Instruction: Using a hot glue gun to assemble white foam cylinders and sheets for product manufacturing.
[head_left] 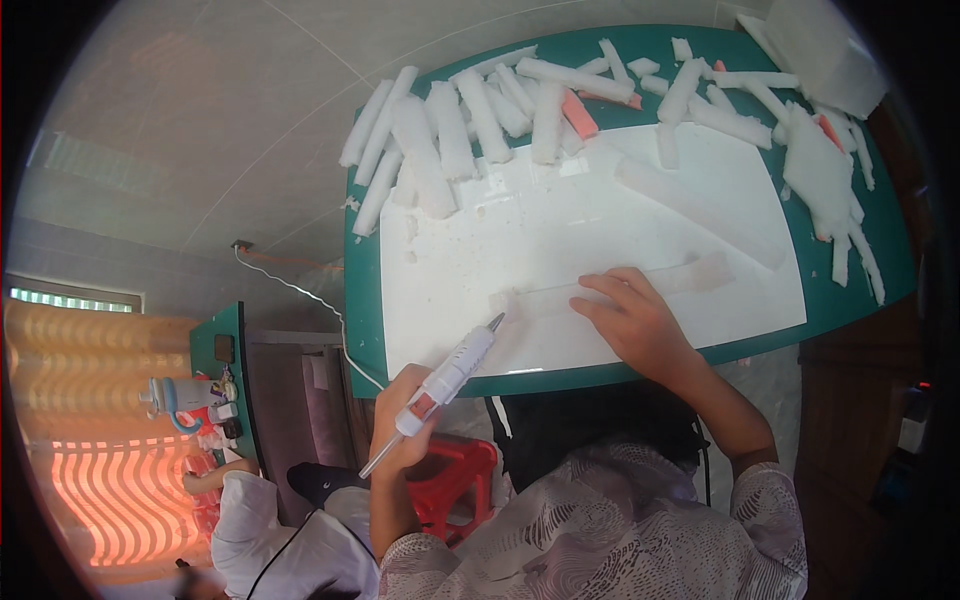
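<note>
My left hand point(395, 420) is wrapped around a white hot glue gun point(462, 360) with a glue stick point(380, 457) poking out of its back end. The gun's metal nozzle points up and right, close to the left end of a long white foam strip point(700, 275). Whether the tip touches the foam is hard to tell. From the right, my right hand point(632, 322) pinches the strip near its middle, fingers bent over it. The strip lies on a glossy white sheet point(440, 290). Beyond it rests another long white foam strip point(700, 212).
Several loose foam pieces point(480, 115) and pink scraps point(579, 115) line the far edge of the green table point(364, 320). A large white foam block point(825, 60) stands far right. A white cord point(315, 298) runs to a wall socket. At left, another person point(265, 520) sits near a red stool point(450, 480).
</note>
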